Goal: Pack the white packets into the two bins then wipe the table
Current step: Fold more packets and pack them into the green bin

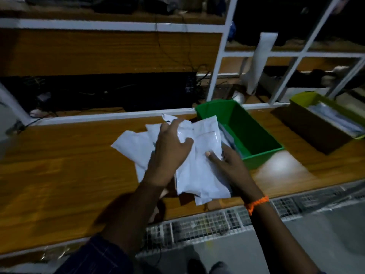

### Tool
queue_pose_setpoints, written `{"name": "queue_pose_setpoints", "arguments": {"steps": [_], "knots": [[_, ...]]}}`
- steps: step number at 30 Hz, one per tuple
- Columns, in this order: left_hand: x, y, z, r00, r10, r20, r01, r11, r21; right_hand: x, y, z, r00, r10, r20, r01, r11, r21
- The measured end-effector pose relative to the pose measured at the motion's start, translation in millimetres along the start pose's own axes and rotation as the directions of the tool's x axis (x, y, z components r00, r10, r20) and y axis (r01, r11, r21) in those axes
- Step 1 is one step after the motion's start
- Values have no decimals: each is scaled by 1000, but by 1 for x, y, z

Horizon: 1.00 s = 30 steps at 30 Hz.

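Note:
A bunch of several white packets point(199, 171) lies at the middle of the wooden table point(65, 175), just left of the green bin point(262, 153). My left hand point(169, 149) rests on top of the bunch with fingers spread. My right hand point(227, 161) grips the right side of the bunch, thumb on top and fingers underneath. One more white packet point(132, 147) sticks out to the left under my left hand. The green bin has a packet along its left wall. A yellow-green bin point(296, 99) at the far right holds packets.
A white metal frame point(217, 76) and a raised wooden shelf stand behind the table, with dark cables and gear below the shelf. A wire mesh panel point(207, 224) runs along the table's near edge. A bright light spot falls on the wood right of the green bin.

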<state>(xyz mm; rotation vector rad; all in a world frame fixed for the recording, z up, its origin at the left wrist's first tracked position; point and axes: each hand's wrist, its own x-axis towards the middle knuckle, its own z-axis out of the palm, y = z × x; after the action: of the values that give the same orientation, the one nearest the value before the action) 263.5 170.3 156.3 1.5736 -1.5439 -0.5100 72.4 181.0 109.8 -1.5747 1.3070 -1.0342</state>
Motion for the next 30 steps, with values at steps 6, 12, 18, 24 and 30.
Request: {"name": "queue_pose_setpoints", "arguments": {"steps": [6, 12, 18, 24, 30], "knots": [[40, 75, 82, 987, -56, 154, 72, 992, -103, 17, -12, -116, 991, -27, -133, -22, 936, -351], [109, 106, 162, 943, -178, 281, 198, 979, -45, 94, 5, -192, 976, -81, -203, -67, 774, -630], [144, 68, 253, 940, -248, 234, 214, 963, 162, 140, 42, -175, 998, -19, -59, -31, 678, -734], [129, 49, 254, 966, 20, 256, -81, 970, 229, 170, 68, -162, 997, 27, -68, -71, 596, -800], [126, 26, 253, 710, 117, 695, -437, 847, 304, 168, 106, -143, 927, 344, 149, -110, 630, -769]]}}
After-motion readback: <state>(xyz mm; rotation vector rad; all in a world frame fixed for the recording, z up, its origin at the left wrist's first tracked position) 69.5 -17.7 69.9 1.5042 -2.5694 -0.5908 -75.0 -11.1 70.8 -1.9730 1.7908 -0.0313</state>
